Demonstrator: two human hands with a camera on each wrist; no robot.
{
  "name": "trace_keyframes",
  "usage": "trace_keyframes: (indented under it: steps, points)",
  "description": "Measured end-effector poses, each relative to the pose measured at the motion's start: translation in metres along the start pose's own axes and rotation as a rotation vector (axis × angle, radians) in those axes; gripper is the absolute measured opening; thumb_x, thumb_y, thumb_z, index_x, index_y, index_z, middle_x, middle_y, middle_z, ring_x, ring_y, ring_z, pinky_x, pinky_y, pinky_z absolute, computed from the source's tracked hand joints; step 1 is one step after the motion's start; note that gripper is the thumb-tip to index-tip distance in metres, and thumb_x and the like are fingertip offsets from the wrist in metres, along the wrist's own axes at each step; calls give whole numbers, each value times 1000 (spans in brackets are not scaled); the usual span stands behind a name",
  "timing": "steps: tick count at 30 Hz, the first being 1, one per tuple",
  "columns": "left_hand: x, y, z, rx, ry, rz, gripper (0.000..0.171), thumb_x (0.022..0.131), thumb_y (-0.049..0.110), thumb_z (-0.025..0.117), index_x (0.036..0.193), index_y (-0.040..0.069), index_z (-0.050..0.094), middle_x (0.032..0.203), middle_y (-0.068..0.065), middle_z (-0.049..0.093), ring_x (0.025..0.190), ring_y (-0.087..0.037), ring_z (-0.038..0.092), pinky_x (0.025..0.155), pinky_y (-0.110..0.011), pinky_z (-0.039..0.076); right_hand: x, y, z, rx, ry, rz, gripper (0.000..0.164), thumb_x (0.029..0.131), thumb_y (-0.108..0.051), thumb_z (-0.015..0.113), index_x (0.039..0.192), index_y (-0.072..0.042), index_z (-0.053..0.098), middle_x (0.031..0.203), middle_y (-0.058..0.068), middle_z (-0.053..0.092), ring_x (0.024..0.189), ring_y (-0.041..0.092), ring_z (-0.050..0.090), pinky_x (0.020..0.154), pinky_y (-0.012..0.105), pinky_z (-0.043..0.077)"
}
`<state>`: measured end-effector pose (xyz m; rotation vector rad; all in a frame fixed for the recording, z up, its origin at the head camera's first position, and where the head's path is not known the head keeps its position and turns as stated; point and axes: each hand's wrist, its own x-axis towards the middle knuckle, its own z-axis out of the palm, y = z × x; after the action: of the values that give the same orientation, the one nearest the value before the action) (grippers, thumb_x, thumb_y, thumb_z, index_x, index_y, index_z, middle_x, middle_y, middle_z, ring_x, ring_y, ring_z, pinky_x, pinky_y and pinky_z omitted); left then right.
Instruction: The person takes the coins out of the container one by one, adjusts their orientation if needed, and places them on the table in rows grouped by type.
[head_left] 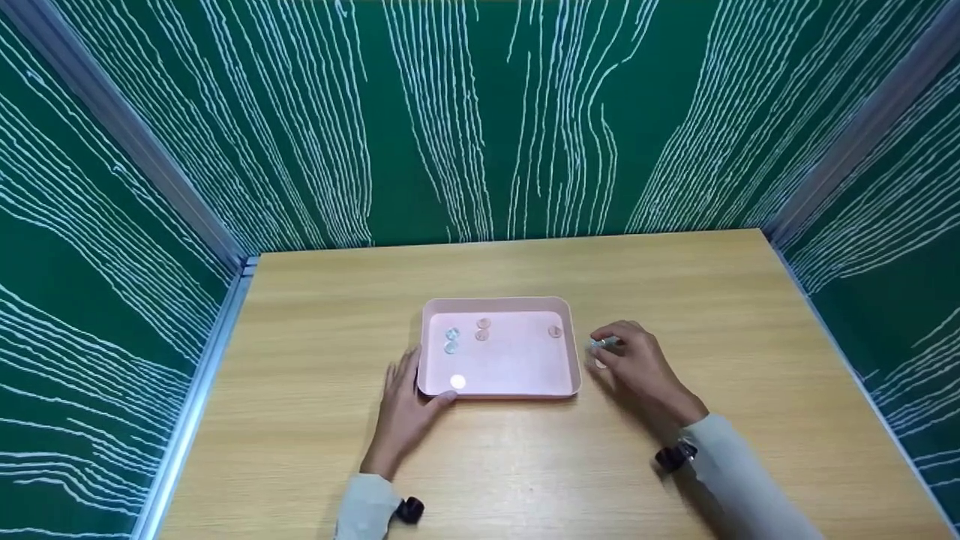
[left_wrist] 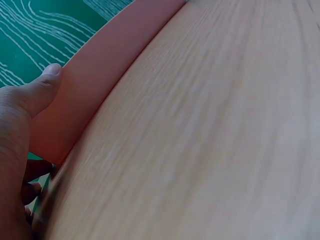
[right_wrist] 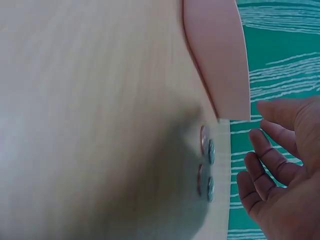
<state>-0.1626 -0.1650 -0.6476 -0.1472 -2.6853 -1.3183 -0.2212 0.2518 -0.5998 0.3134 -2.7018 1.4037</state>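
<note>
A shallow pink tray (head_left: 517, 386) lies on the wooden table with several small round discs in it. My left hand (head_left: 409, 420) holds its near left corner, thumb at the front rim and fingers along the left wall. In the left wrist view, the thumb (left_wrist: 47, 87) meets the pink wall. Beyond the tray's right side, my right hand (head_left: 637, 367) hovers over discs on the table, fingers loosely bent. In the right wrist view, pinkish discs (right_wrist: 203, 140) and bluish-green discs (right_wrist: 211, 189) lie beneath that hand (right_wrist: 285, 155), with nothing visible between its fingers.
Inside the tray are bluish discs (head_left: 451, 347) at left, pinkish discs (head_left: 482, 335) near the middle, one pinkish disc (head_left: 555, 331) at right and a white disc (head_left: 458, 382) near the front. Green panels (head_left: 502, 127) with white lines surround the table (head_left: 517, 480) on three sides.
</note>
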Motion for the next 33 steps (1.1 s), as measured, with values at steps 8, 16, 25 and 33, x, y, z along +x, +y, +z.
trace_keyframes:
  steps: [8,16,25,33]
  points:
    - [0,-1,1,2,-18,-28,112,89,60,87,172,6,35,175,-24,36,166,-46,24,139,-58,8,17,-7,8,-15,-67,-53,18,97,0,82,115,1,80,117,13,76,117,36,64,103,59,60]
    - [1,-2,-1,5,0,-1,111,89,59,87,172,6,35,174,-24,38,164,-46,28,139,-57,9,38,-18,16,-61,-137,-71,20,97,4,78,117,3,80,123,15,75,120,34,60,107,57,55]
    - [0,-2,0,4,6,-25,112,88,59,88,173,9,36,175,-24,37,165,-49,24,137,-61,12,56,-21,30,-259,-181,-214,14,94,-2,86,107,0,84,115,11,78,111,29,56,94,45,51]
    - [0,-2,0,5,-8,-22,110,89,60,86,173,9,36,175,-22,37,165,-48,25,138,-58,10,67,-14,39,-401,-174,-448,6,87,0,88,92,0,86,97,13,81,96,32,60,83,46,46]
